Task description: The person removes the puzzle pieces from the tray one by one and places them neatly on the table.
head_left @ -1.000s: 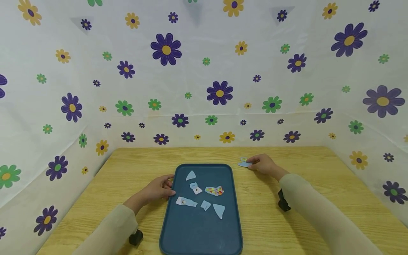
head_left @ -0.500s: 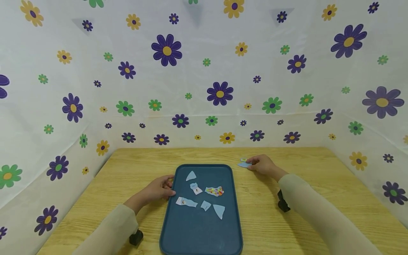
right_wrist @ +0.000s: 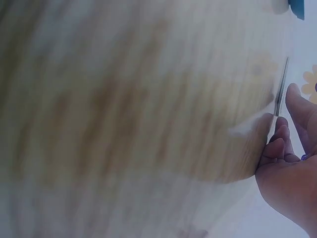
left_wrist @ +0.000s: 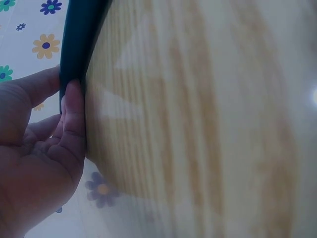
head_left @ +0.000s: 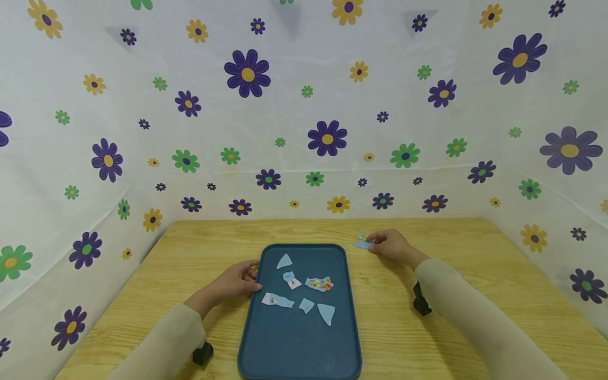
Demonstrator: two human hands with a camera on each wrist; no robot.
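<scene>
My left hand holds the left rim of a dark blue tray. In the left wrist view its fingers bend at the edge of the tray. Beyond the tray's far right corner, my right hand pinches the near end of a pointed light blue picture piece, low over the wooden table. The right wrist view shows this picture piece thin and edge-on at the fingertips. Just behind it lies a small piece with green and white print.
Several cut picture pieces lie apart on the tray, among them a multicoloured one, a long one with a printed figure and a plain triangle. A white flowered sheet rises behind the table.
</scene>
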